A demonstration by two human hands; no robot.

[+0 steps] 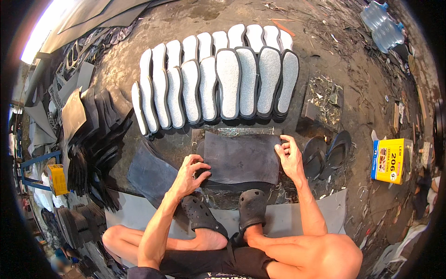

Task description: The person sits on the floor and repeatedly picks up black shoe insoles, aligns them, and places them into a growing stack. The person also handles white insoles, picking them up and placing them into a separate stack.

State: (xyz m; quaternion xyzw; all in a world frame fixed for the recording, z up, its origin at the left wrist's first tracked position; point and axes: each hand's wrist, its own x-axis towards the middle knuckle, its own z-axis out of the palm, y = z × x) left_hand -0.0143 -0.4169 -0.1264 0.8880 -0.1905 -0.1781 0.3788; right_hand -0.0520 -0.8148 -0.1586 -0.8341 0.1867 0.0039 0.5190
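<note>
A dark grey rubber sheet [241,157] lies flat on the ground in front of my feet. My left hand [190,174] presses down on its near left corner, fingers bent over the edge. My right hand [290,156] grips the sheet's right edge with curled fingers. Beyond the sheet, two overlapping rows of white shoe soles with dark rims [218,79] are laid out on the ground. I squat with both feet in black clogs [251,209] just behind the sheet.
Stacks of black cut rubber pieces [93,135] stand at the left. More rubber sheet [151,172] lies under my left arm. A pair of black sandals [325,156] and a yellow tin [389,160] sit at the right. Clear plastic bottles [383,23] lie far right.
</note>
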